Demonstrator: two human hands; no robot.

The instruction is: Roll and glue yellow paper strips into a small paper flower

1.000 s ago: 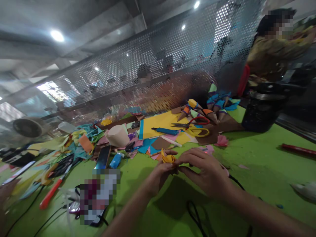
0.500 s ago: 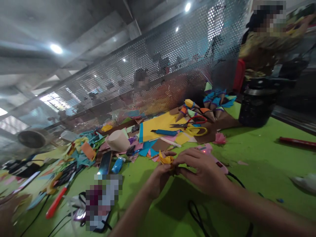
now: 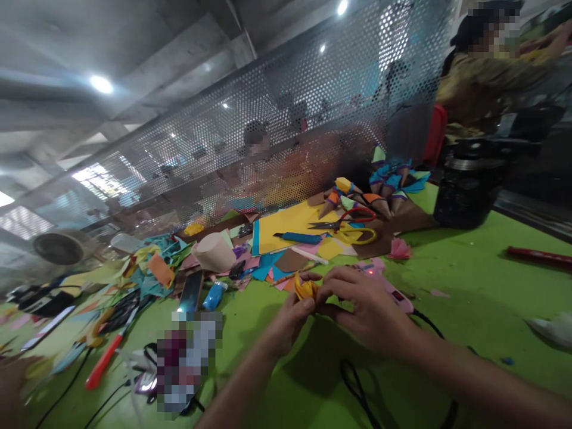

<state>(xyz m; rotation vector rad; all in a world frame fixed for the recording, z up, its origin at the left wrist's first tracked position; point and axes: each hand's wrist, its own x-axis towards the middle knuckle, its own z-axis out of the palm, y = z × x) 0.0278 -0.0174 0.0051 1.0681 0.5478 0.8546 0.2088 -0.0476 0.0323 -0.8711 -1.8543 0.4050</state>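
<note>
A small yellow paper flower (image 3: 305, 288) with curled petals is held between my two hands, above the green table. My left hand (image 3: 292, 316) is closed around it from the left, thumb in front. From the right, the bent fingers of my right hand (image 3: 355, 298) pinch its edge. Part of the flower is hidden behind the fingers. Just beyond my right hand lies a pink glue gun (image 3: 393, 291) with a red light and a black cord. Coloured paper scraps (image 3: 268, 268) lie right behind my hands.
Scissors (image 3: 353, 229) and a blue box cutter (image 3: 298, 238) lie on yellow paper (image 3: 277, 223). Small paper cones (image 3: 379, 202) stand behind them. A black flask (image 3: 467, 185) stands at right. Tape roll (image 3: 214, 252), phone (image 3: 192, 292) and red-handled tool (image 3: 103, 362) are left. Another person (image 3: 487, 77) is at upper right.
The yellow paper flower has shifted slightly right and turned in my fingers, its petal tip now lower. Both hands keep their grip; the camera view has moved a little.
</note>
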